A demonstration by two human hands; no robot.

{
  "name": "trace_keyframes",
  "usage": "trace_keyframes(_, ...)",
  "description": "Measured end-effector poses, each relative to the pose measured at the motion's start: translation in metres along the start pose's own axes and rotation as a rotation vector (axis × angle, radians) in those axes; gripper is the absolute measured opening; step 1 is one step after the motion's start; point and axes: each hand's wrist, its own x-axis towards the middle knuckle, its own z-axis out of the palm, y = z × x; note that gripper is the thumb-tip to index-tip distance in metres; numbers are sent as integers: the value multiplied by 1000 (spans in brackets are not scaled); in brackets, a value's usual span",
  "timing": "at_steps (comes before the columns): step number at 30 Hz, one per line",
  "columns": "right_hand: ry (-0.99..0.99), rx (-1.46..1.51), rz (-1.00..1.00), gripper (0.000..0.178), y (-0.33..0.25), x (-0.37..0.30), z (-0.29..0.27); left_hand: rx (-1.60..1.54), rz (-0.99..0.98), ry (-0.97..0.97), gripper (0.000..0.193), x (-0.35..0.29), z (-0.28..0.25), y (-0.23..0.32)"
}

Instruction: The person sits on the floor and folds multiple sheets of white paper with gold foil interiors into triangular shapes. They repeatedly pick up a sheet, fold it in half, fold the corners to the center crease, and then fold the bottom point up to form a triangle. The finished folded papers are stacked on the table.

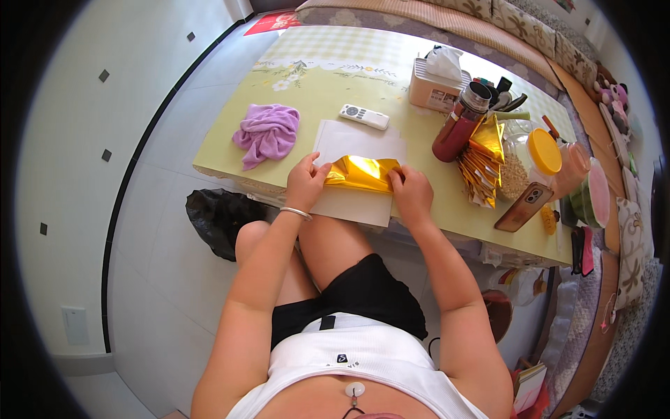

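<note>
At the near edge of the table [324, 101], the left hand [306, 183] and the right hand [413, 194] both grasp a strip of shiny gold foil [363, 172]. The left hand pinches its left end between thumb and fingers, and the right hand does the same at the right end, so the strip runs crosswise between them, bent along its length and catching the light. A pale bracelet [296, 213] circles the left wrist.

Under the foil is a flat white sheet [354, 142], which reaches past the table's near edge toward the person's lap. Just beyond the sheet's far side lies a white remote control [364, 116], set at a slant. To the left, well apart from the foil, a purple cloth [267, 135] lies bunched in a heap.

To the right of the sheet, a pile of gold foil packets [481, 167] fans out beside a tilted dark red bottle [459, 131]. Farther off stands a tissue box [434, 89] with a white tissue poking up. Right of the pile are a clear jar with a yellow lid [544, 151] and, nearer, a phone [523, 207] propped at a tilt. On the floor at left sits a black plastic bag [222, 222].
</note>
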Motion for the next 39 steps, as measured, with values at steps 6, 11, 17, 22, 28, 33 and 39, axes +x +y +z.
trace_keyframes(6, 34, -104, 19, 20, 5, 5, 12, -12, 53, 139, 48, 2, 12, -13)
trace_keyframes(11, 59, -126, 30, 18, 8, 7, 16, 123, 146, 163, 48, 3, 16, -15)
trace_keyframes(17, 113, -156, 61, 21, 4, 8, 13, 258, 315, 173, 46, 6, 14, -5)
trace_keyframes(22, 87, -143, 66, 24, 18, 13, 18, 218, 321, 147, 45, 2, 11, -7)
trace_keyframes(28, 173, -142, -15, 28, 9, 8, 7, 164, 192, 176, 44, -5, 10, -7)
trace_keyframes(33, 126, -87, 2, 32, 7, 10, 2, 135, 198, 206, 40, -9, 10, -9)
trace_keyframes(39, 94, -210, 42, 31, 15, 14, 13, 311, 320, 233, 37, -9, 14, -8)
